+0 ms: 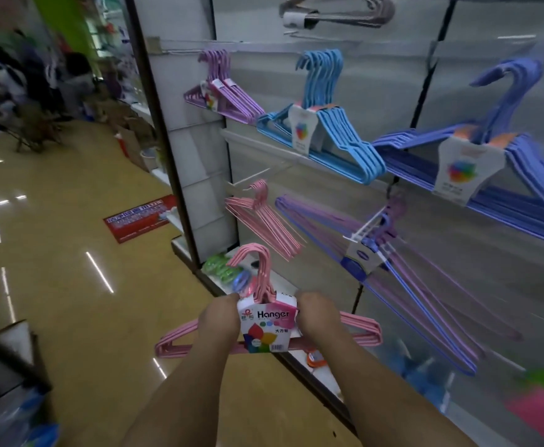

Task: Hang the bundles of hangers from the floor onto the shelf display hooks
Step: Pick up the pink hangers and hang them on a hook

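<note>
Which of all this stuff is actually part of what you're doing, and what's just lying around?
Part of the job: pink bundle, left hand, right hand, empty hook, pink hangers already hung.

Just lying about: red floor mat, green packets, blue hangers.

"Hanger" reads clear in dark letters across the white card label [266, 322] wrapped on the pink hanger bundle [264, 330]. Red logo at its upper left, small Chinese characters lower right, both too small to read. The red floor sign [141, 219] carries print, blurred. Labels on the hung blue bundles [320, 124]: colour wheels, text unreadable.
</note>
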